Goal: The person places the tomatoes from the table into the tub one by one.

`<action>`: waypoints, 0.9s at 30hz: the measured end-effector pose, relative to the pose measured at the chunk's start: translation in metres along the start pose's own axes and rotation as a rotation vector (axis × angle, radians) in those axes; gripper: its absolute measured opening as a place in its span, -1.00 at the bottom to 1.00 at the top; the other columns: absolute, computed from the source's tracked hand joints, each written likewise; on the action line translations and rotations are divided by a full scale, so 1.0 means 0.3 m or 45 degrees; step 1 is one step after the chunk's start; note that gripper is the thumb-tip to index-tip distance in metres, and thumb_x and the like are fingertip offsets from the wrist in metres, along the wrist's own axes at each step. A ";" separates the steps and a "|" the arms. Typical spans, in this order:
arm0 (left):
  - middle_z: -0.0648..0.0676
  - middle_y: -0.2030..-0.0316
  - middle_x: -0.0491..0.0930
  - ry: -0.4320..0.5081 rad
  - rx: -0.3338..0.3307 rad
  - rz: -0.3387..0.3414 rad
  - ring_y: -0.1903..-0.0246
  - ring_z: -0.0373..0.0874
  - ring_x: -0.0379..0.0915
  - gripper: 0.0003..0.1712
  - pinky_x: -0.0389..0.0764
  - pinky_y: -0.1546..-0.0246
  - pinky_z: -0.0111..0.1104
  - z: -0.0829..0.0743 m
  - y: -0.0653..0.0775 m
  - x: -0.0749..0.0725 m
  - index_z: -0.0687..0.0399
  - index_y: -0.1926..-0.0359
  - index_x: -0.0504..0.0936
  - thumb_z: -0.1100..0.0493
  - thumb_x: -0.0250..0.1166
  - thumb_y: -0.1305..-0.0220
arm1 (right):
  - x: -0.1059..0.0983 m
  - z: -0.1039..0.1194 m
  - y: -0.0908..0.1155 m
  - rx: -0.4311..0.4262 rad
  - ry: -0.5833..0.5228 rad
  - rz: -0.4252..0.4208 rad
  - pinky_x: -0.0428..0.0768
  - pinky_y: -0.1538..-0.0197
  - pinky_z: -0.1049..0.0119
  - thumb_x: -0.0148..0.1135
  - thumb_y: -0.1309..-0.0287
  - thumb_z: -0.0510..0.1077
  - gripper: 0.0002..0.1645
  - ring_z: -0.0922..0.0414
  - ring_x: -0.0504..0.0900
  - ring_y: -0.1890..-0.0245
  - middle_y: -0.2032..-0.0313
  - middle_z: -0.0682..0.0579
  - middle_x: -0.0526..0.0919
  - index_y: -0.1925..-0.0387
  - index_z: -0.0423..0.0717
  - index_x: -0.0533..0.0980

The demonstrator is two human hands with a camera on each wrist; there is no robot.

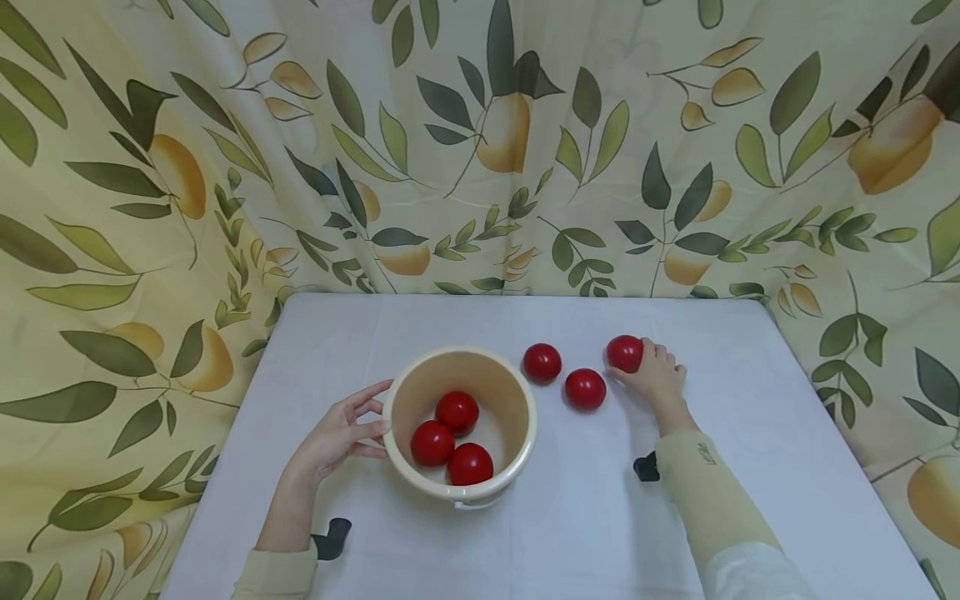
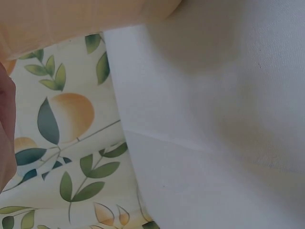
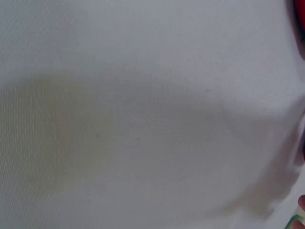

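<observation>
A cream bucket (image 1: 459,354) stands left of the table's middle, with three red balls (image 1: 457,412) inside. My left hand (image 1: 347,433) is at its left side, fingers spread and fairly straight, touching the rim and outer wall. In the left wrist view the bucket's wall (image 2: 86,19) crosses the top, with a sliver of the hand at the left edge. My right hand (image 1: 658,379) holds a red ball (image 1: 624,353) at the table's far right, thumb and fingers around it. In the right wrist view only fingertips (image 3: 301,202) show at the edge.
Two loose red balls, one farther back (image 1: 542,363) and one nearer (image 1: 585,389), lie between the bucket and my right hand. A white cloth covers the table (image 1: 570,517). Behind and beside it hangs a leaf-and-fruit curtain (image 1: 465,208). Black wrist mounts (image 1: 332,539) sit by both sleeves.
</observation>
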State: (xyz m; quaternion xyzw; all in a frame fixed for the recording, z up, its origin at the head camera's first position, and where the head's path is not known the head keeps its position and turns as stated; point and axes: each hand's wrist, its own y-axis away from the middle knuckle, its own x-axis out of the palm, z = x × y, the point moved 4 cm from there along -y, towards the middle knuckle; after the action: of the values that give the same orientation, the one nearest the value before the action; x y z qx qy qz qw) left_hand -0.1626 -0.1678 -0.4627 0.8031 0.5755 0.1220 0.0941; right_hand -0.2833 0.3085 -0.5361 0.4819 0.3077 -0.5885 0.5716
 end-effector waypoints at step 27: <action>0.12 0.24 0.41 0.005 0.010 0.014 0.43 -0.13 0.56 -0.23 0.66 0.38 -0.13 -0.006 0.002 0.002 0.16 -0.34 0.15 0.38 0.24 -0.11 | -0.008 -0.008 0.006 -0.121 0.200 -0.202 0.15 -0.06 -0.33 0.29 0.14 0.23 0.05 -0.32 0.17 -0.05 -0.03 -0.39 0.22 -0.20 -0.33 0.08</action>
State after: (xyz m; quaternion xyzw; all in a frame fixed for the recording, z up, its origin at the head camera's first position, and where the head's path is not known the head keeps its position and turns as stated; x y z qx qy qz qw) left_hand -0.1625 -0.1675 -0.4607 0.8065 0.5717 0.1216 0.0892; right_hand -0.2814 0.3113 -0.5344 0.4730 0.4164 -0.5770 0.5196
